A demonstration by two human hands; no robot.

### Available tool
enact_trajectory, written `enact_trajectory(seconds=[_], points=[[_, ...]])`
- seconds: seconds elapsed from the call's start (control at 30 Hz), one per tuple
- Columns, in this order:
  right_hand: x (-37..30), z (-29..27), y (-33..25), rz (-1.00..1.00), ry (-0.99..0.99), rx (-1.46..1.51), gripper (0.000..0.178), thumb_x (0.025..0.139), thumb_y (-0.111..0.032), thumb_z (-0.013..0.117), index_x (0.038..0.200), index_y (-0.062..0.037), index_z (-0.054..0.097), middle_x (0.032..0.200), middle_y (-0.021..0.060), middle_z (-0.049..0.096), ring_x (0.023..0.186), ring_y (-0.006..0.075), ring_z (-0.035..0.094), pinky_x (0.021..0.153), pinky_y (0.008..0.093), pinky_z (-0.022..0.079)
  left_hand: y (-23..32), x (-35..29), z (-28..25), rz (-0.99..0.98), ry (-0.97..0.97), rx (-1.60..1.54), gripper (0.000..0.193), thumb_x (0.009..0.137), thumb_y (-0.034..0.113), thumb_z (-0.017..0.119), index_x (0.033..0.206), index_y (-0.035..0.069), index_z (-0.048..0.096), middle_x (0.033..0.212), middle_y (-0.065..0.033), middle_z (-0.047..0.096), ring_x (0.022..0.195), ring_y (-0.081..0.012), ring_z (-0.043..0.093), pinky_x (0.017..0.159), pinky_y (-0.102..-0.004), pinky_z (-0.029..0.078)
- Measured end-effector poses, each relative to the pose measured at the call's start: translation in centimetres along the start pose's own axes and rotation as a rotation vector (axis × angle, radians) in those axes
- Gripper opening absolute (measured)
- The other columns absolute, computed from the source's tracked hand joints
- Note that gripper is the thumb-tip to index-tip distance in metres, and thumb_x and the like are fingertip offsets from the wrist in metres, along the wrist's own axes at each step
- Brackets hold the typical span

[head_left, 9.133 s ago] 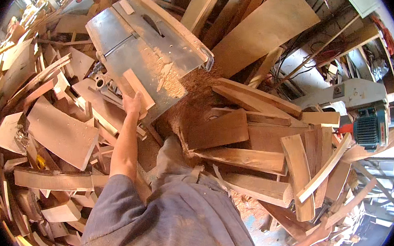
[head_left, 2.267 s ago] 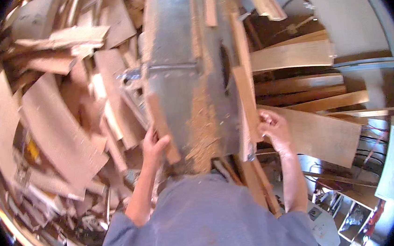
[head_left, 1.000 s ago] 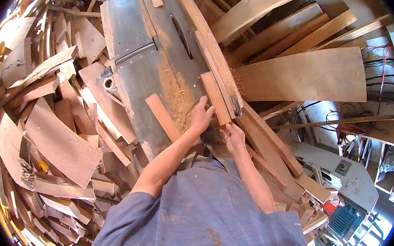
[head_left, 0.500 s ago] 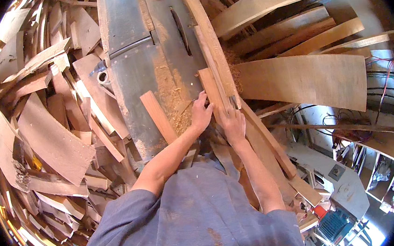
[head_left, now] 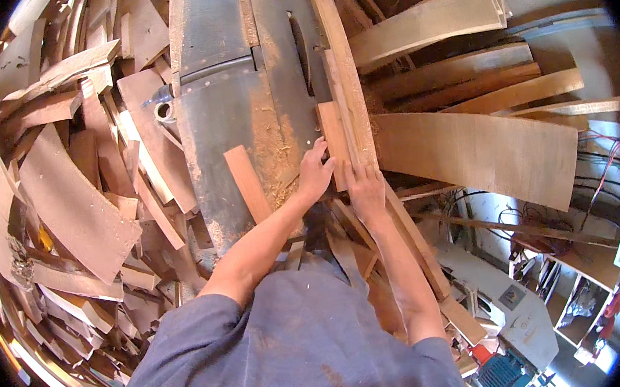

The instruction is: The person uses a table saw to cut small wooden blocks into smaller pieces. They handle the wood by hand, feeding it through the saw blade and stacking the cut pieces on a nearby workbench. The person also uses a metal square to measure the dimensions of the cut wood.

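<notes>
A short reddish wooden block (head_left: 333,136) lies flat on the dark saw table (head_left: 222,120), its long edge beside a thin wooden strip (head_left: 339,91) along the wooden fence (head_left: 347,65). My left hand (head_left: 315,171) holds the block's left side near its rear, fingers bent against it. At the rear end, my right hand (head_left: 366,188) is closed over the block and strip, fingers together; its thumb is hidden. Ahead of the block, just to its left, runs the blade slot (head_left: 300,50). Another small wooden piece (head_left: 249,184) rests on the table left of my hands.
Sawdust (head_left: 265,142) is spread over the table. Scrap wood (head_left: 79,206) is piled high on the left. Wide boards (head_left: 476,153) stick out at the right, with loose cables (head_left: 606,160) beyond. A grey machine with a blue-green motor (head_left: 499,376) stands at lower right.
The block has slid forward along the fence, closer to the blade slot, with both hands following it. The whole view has shifted slightly.
</notes>
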State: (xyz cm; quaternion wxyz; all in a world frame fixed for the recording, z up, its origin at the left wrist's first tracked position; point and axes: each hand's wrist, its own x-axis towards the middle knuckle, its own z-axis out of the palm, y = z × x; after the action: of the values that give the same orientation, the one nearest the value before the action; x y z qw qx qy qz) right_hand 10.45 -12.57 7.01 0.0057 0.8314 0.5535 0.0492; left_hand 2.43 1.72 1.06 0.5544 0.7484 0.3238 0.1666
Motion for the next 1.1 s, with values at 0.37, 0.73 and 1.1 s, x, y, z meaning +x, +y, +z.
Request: enact_trajectory(seconds=[0.37, 0.73, 1.1], points=[[5.2, 0.4, 0.7, 0.034, -0.022, 0.043, 0.049, 0.084, -0.007, 0.064, 0.133, -0.0054, 0.061, 0.100, 0.0087, 0.064, 0.097, 0.0279, 0.062, 0.084, 0.0423, 0.050, 0.2, 5.1, -0.7, 0.012, 0.073, -0.030, 0.046, 0.088, 0.005, 0.067, 0.133, -0.003, 0.057, 0.139, -0.0195, 0.060, 0.112, -0.0411, 0.060, 0.096, -0.0477, 0.050], [9.3, 0.6, 1.5, -0.017, -0.051, 0.044, 0.049, 0.085, -0.007, 0.063, 0.134, -0.0031, 0.061, 0.113, 0.0123, 0.064, 0.099, 0.0296, 0.062, 0.084, 0.0421, 0.052, 0.4, 1.3, -5.7, 0.074, 0.117, 0.108, 0.036, 0.089, 0.010, 0.065, 0.123, -0.002, 0.063, 0.122, -0.0214, 0.067, 0.113, -0.0379, 0.063, 0.100, -0.0454, 0.049], [12.7, 1.0, 2.0, -0.064, -0.008, 0.044, 0.050, 0.081, -0.005, 0.066, 0.130, -0.0024, 0.063, 0.109, 0.0125, 0.066, 0.097, 0.0312, 0.064, 0.082, 0.0435, 0.054, -10.4, -6.7, -23.9, -0.446, 0.587, 0.575, 0.072, 0.083, 0.025, 0.079, 0.140, -0.007, 0.049, 0.145, -0.0259, 0.051, 0.137, -0.0410, 0.047, 0.118, -0.0491, 0.032]])
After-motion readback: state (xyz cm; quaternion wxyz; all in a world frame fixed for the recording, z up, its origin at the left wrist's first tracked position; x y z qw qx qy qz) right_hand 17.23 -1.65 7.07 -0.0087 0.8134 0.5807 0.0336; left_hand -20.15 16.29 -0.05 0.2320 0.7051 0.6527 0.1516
